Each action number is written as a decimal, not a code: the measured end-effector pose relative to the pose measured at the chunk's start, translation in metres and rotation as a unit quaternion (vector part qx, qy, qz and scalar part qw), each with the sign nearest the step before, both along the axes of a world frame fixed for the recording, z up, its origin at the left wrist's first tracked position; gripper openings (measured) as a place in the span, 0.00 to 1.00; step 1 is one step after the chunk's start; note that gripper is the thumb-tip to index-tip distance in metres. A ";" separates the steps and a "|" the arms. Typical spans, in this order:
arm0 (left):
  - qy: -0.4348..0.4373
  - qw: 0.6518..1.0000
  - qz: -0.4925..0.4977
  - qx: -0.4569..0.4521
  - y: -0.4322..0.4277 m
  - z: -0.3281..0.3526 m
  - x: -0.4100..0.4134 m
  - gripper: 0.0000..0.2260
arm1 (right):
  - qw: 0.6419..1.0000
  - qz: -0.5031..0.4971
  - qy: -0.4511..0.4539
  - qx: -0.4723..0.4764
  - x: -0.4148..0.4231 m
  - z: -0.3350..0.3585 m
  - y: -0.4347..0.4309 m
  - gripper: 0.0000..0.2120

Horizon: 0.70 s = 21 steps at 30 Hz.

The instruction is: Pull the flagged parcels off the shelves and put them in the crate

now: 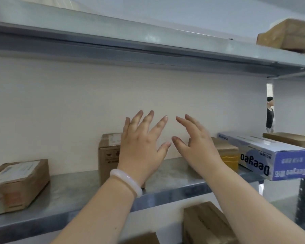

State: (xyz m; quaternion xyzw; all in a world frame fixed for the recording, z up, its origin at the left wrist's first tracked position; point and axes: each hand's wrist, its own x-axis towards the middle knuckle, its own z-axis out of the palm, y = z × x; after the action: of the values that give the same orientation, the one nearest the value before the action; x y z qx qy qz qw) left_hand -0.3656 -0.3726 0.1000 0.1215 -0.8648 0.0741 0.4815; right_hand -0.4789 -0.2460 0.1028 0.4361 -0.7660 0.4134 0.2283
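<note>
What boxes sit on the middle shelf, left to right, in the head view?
flat brown parcel → upright brown box → box with a yellow side → long blue and white box

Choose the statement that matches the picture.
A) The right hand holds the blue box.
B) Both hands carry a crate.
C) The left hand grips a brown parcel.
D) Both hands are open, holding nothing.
D: the left hand and right hand both show spread, straight fingers above the shelf, gripping nothing.
</note>
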 end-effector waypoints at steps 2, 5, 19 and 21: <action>-0.011 1.000 -0.016 0.007 0.017 -0.001 -0.023 0.27 | 1.000 -0.007 -0.009 0.004 -0.023 0.000 0.016 0.27; -0.082 0.992 -0.046 0.083 0.043 -0.009 -0.062 0.28 | 0.999 -0.014 -0.036 -0.029 -0.062 -0.001 0.043 0.27; -0.051 0.906 -0.152 0.391 0.090 -0.064 -0.162 0.19 | 0.905 0.072 -0.414 -0.058 -0.152 -0.051 0.090 0.30; -0.010 0.904 -0.155 0.398 0.095 -0.064 -0.161 0.17 | 0.908 0.080 -0.408 -0.055 -0.153 -0.053 0.091 0.29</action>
State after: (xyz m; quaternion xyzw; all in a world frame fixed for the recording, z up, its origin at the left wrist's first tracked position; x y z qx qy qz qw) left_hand -0.5265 -0.2775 0.0365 0.1670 -0.8348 -0.3508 0.3901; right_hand -0.6323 -0.1554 0.0494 0.2756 -0.7310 0.6137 -0.1146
